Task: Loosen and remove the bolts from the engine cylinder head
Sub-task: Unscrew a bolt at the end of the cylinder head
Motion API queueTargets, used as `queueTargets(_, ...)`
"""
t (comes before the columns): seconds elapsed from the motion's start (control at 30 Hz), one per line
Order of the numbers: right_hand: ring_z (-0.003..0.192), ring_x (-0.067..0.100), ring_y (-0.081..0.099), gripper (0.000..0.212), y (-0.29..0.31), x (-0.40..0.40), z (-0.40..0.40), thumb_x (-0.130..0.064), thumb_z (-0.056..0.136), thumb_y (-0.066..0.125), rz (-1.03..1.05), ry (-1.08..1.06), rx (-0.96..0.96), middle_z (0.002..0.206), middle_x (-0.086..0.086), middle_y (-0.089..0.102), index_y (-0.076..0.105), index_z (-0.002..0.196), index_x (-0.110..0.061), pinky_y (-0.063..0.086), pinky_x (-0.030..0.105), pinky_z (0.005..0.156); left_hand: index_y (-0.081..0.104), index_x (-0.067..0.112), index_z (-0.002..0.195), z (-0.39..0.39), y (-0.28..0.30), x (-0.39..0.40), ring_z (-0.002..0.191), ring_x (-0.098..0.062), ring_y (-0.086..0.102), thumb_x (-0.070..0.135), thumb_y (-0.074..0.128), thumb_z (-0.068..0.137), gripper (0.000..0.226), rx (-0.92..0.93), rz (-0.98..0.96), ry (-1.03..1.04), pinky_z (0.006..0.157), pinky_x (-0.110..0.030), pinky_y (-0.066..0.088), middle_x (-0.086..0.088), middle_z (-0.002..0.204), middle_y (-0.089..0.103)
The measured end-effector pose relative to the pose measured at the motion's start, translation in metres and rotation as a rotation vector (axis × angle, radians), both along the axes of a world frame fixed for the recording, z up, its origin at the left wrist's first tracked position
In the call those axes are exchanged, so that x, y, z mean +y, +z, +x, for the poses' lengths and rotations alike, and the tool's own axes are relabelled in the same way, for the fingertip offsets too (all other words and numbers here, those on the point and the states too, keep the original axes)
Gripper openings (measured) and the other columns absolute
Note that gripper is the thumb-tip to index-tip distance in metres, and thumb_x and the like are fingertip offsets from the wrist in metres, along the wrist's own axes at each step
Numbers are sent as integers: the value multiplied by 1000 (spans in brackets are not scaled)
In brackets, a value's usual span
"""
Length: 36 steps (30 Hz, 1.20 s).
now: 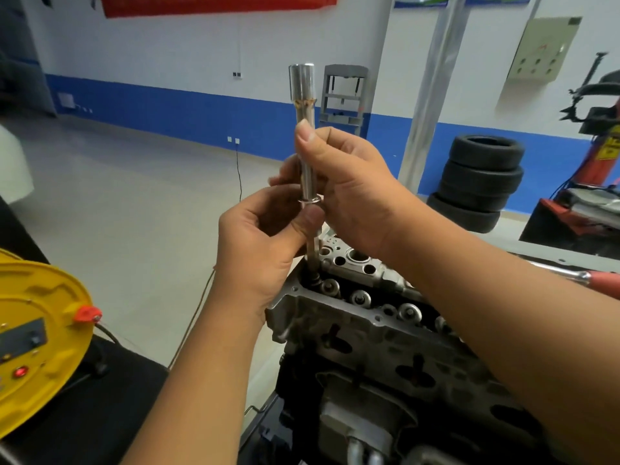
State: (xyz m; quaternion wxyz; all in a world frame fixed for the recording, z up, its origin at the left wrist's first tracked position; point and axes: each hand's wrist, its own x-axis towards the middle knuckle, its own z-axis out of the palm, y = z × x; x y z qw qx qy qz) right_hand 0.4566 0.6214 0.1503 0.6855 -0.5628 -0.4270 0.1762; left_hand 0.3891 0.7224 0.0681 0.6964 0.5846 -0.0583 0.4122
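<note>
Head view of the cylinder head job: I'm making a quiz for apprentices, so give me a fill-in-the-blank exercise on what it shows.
1. The right hand grips a long silver ____ that stands upright.
2. The left hand pinches the bolt just below the ____ ring at the tool's lower end.
3. The bolt's lower end is at a hole in the cylinder head, at its ____ end from the camera.
4. Against the blue-and-white wall stands a stack of black ____.

Missing words: socket; washer; far; tyres
</note>
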Motion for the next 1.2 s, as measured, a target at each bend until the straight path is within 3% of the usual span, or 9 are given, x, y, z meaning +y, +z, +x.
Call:
queueTargets(0.13, 85, 25, 68, 27, 0, 2, 2, -31, 106, 57, -3, -28, -15, 82, 6, 72, 60, 93, -7, 56, 31, 64, 79, 30, 109, -4, 3, 1, 89, -28, 78, 35, 65, 97, 19, 53, 49, -104, 76, -40, 64, -8, 103, 80)
queueTargets(0.3, 64, 19, 58, 34, -2, 3, 3, -26, 108, 52, 34, -51, 82, 68, 6, 62, 62, 79, -13, 48, 35, 70, 77, 28, 114, -4, 4, -1, 89, -27, 78, 27, 56, 98, 27, 67, 112, -108, 74, -37, 64, -5, 105, 80)
queueTargets(0.43, 71, 21, 64, 43, -1, 0, 4, -59, 94, 58, 29, 16, 152, 76, 5, 70, 65, 88, -18, 47, 36, 73, 74, 33, 110, 1, 2, -4, 90, -19, 78, 30, 54, 97, 24, 72, 182, -3, 78, -40, 66, 5, 103, 79)
queueTargets(0.53, 77, 23, 67, 25, -8, 1, 7, -41, 90, 71, 18, -24, 25, 83, 8, 72, 65, 90, -17, 52, 31, 61, 73, 40, 113, 2, 0, -1, 96, -18, 78, 38, 57, 98, 22, 69, 164, 27, 85, -50, 64, 7, 108, 79)
queueTargets(0.67, 71, 18, 69, 17, -10, 1, 9, -25, 92, 76, 17, -43, -5, 80, 9, 73, 66, 85, -12, 52, 26, 55, 73, 37, 123, 1, 2, 5, 100, -22, 78, 42, 62, 95, 30, 69, 137, -45, 82, -42, 65, 4, 114, 79)
queueTargets(0.73, 65, 13, 68, 16, -8, -2, 9, -25, 96, 71, -2, -32, -33, 78, 6, 73, 67, 88, -12, 50, 25, 52, 73, 35, 123, 0, 7, 11, 97, -24, 78, 34, 55, 100, 29, 97, 165, -170, 78, -35, 64, -2, 111, 79)
queueTargets(0.8, 66, 26, 59, 19, -5, -6, 11, -29, 101, 64, -43, -27, -85, 81, 10, 69, 70, 91, -13, 45, 32, 58, 72, 38, 123, -1, 13, 13, 99, -27, 77, 32, 48, 102, 33, 130, 186, -248, 78, -33, 63, -6, 110, 78)
queueTargets(1.0, 84, 31, 58, 33, 0, -3, -3, -33, 111, 41, -129, -5, -107, 89, 17, 63, 61, 101, -8, 46, 45, 72, 81, 35, 108, 1, 11, 9, 86, -24, 78, 18, 56, 103, 31, 105, 79, -145, 69, -37, 63, -2, 96, 79)
queueTargets(1.2, 80, 32, 57, 18, -8, -2, -1, -27, 105, 58, -88, -27, -34, 91, 21, 61, 50, 99, -12, 47, 35, 61, 76, 28, 124, 2, 3, 1, 94, -27, 79, 26, 65, 96, 30, 62, 11, -50, 72, -39, 65, -4, 109, 80)
